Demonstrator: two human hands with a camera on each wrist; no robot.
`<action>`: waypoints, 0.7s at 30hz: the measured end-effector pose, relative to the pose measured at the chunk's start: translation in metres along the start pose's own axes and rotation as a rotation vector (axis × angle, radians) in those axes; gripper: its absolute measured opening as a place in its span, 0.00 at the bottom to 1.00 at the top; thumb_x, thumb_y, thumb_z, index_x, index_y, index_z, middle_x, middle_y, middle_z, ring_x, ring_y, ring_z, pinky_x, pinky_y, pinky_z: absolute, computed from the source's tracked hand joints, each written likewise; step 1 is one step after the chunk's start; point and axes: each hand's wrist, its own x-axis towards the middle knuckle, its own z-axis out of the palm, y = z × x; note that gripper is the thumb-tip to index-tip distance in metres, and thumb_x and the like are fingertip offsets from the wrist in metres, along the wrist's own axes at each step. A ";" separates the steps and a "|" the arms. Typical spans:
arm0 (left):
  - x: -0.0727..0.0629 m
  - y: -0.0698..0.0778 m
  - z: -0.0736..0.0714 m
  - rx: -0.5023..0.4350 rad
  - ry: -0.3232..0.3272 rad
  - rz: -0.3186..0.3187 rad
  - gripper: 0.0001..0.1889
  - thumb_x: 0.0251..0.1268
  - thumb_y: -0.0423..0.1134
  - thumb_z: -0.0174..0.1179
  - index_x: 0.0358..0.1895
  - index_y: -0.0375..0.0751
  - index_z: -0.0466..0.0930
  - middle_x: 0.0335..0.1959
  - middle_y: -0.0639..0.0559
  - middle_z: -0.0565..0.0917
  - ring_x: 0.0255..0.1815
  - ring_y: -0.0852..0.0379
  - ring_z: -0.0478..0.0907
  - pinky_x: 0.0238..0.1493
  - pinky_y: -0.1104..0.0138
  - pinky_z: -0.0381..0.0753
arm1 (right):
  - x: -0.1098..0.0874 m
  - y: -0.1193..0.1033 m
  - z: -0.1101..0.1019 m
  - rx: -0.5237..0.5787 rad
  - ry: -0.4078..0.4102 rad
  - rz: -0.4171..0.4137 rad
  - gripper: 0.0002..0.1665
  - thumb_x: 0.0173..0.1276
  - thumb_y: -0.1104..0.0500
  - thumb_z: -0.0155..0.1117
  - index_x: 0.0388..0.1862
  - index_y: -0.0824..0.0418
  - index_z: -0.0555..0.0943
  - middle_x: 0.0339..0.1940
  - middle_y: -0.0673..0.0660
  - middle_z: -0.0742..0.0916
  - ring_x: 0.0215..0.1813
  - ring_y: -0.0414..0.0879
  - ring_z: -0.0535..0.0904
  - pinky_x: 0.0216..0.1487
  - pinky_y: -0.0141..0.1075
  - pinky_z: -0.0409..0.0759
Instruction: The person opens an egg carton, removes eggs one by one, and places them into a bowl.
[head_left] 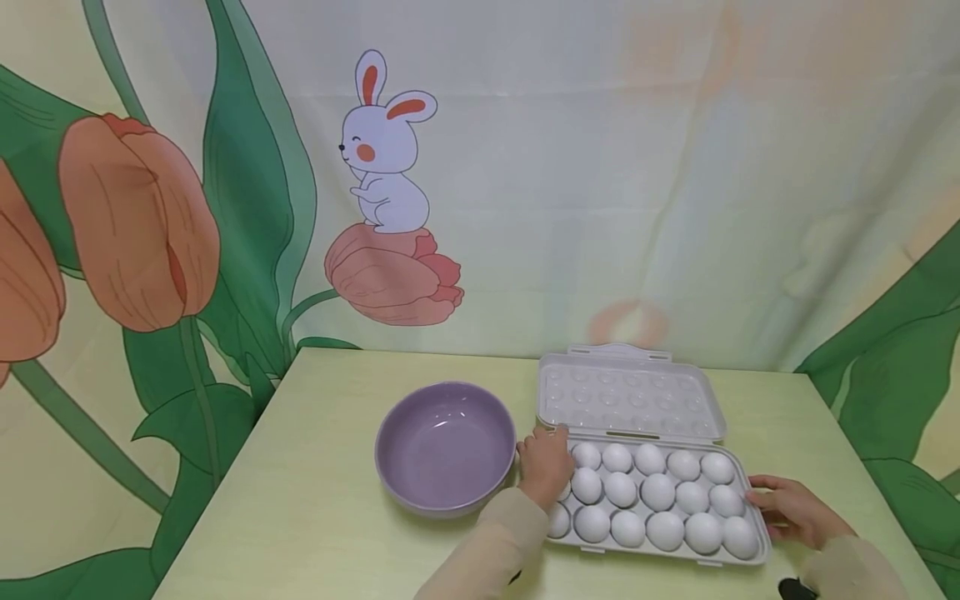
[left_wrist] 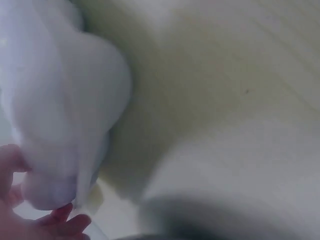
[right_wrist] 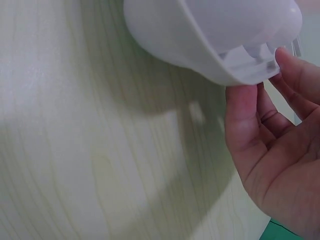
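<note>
A white plastic egg box (head_left: pixel 645 551) lies with its lid (head_left: pixel 630 398) folded back, and white eggs (head_left: pixel 658 492) sit in rows in its base. At the left end my left hand (head_left: pixel 546 467) holds the box's rim, covering part of the egg rows. My right hand (head_left: pixel 798 510) grips the opposite end. In the right wrist view, the right thumb lies over the box edge (right_wrist: pixel 215 60), with other fingers beneath it. The left wrist view shows the left fingers (left_wrist: pixel 60 225) pinching the box's end, partly cut off by the frame.
A purple bowl (head_left: pixel 446 450) stands on the light wooden table (head_left: pixel 300 500), just left of my left hand. Behind the table hangs a cloth (head_left: pixel 525 208) printed with tulips and a rabbit. A small black object (head_left: pixel 797 589) shows by the right sleeve.
</note>
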 end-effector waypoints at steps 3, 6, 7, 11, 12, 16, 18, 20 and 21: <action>0.003 -0.002 -0.007 -0.100 0.001 0.009 0.16 0.49 0.42 0.57 0.44 0.49 0.73 0.32 0.42 0.76 0.27 0.48 0.75 0.29 0.60 0.71 | 0.001 0.000 0.000 -0.002 0.005 0.004 0.37 0.59 0.55 0.59 0.60 0.71 0.55 0.27 0.48 0.80 0.30 0.43 0.75 0.31 0.36 0.73; 0.007 -0.005 -0.018 -0.200 -0.024 0.028 0.15 0.50 0.41 0.57 0.44 0.47 0.74 0.33 0.41 0.75 0.26 0.48 0.76 0.26 0.62 0.72 | 0.001 0.000 0.000 -0.005 0.012 0.020 0.39 0.59 0.55 0.60 0.61 0.71 0.54 0.28 0.49 0.79 0.31 0.43 0.75 0.32 0.36 0.73; 0.008 -0.006 -0.023 -0.235 -0.039 0.034 0.15 0.51 0.41 0.57 0.45 0.47 0.74 0.34 0.41 0.76 0.28 0.48 0.76 0.27 0.62 0.73 | 0.001 -0.001 -0.001 -0.005 0.016 0.027 0.40 0.58 0.54 0.60 0.61 0.71 0.54 0.28 0.49 0.79 0.31 0.43 0.75 0.33 0.36 0.73; 0.015 -0.011 -0.043 -0.325 -0.043 0.096 0.14 0.51 0.41 0.56 0.43 0.45 0.76 0.33 0.44 0.81 0.33 0.48 0.77 0.31 0.63 0.73 | 0.002 -0.001 -0.001 -0.004 0.019 0.047 0.43 0.57 0.53 0.61 0.62 0.72 0.53 0.29 0.49 0.80 0.32 0.44 0.75 0.34 0.37 0.73; 0.018 -0.013 -0.050 -0.347 -0.043 0.110 0.14 0.51 0.41 0.56 0.42 0.44 0.77 0.33 0.46 0.82 0.34 0.48 0.78 0.33 0.64 0.73 | 0.002 -0.001 -0.001 -0.005 0.017 0.047 0.43 0.57 0.53 0.62 0.62 0.72 0.53 0.29 0.49 0.80 0.32 0.44 0.75 0.34 0.37 0.73; 0.029 -0.024 -0.073 -0.446 -0.083 0.138 0.13 0.50 0.41 0.54 0.40 0.44 0.78 0.36 0.50 0.84 0.37 0.51 0.78 0.37 0.66 0.73 | 0.001 -0.001 -0.001 -0.012 0.010 0.031 0.42 0.58 0.54 0.61 0.62 0.73 0.53 0.29 0.48 0.80 0.32 0.43 0.76 0.34 0.37 0.74; 0.033 -0.032 -0.083 -0.500 -0.140 0.126 0.14 0.51 0.42 0.52 0.41 0.44 0.78 0.38 0.50 0.83 0.36 0.52 0.78 0.37 0.67 0.73 | 0.001 -0.001 0.000 -0.014 0.015 0.028 0.41 0.57 0.54 0.61 0.61 0.73 0.53 0.28 0.48 0.80 0.32 0.43 0.76 0.34 0.37 0.74; 0.037 -0.042 -0.091 -0.569 -0.202 0.103 0.14 0.52 0.41 0.51 0.42 0.43 0.77 0.39 0.47 0.82 0.32 0.53 0.78 0.35 0.68 0.74 | 0.000 -0.003 0.000 -0.019 0.010 0.020 0.41 0.58 0.54 0.61 0.61 0.73 0.53 0.28 0.48 0.81 0.32 0.43 0.76 0.34 0.36 0.74; 0.038 -0.048 -0.095 -0.606 -0.240 0.083 0.14 0.53 0.40 0.51 0.43 0.43 0.77 0.40 0.46 0.81 0.30 0.53 0.78 0.33 0.67 0.75 | 0.000 -0.003 0.000 -0.016 0.016 0.023 0.41 0.57 0.54 0.61 0.61 0.73 0.54 0.28 0.48 0.81 0.31 0.43 0.76 0.34 0.37 0.74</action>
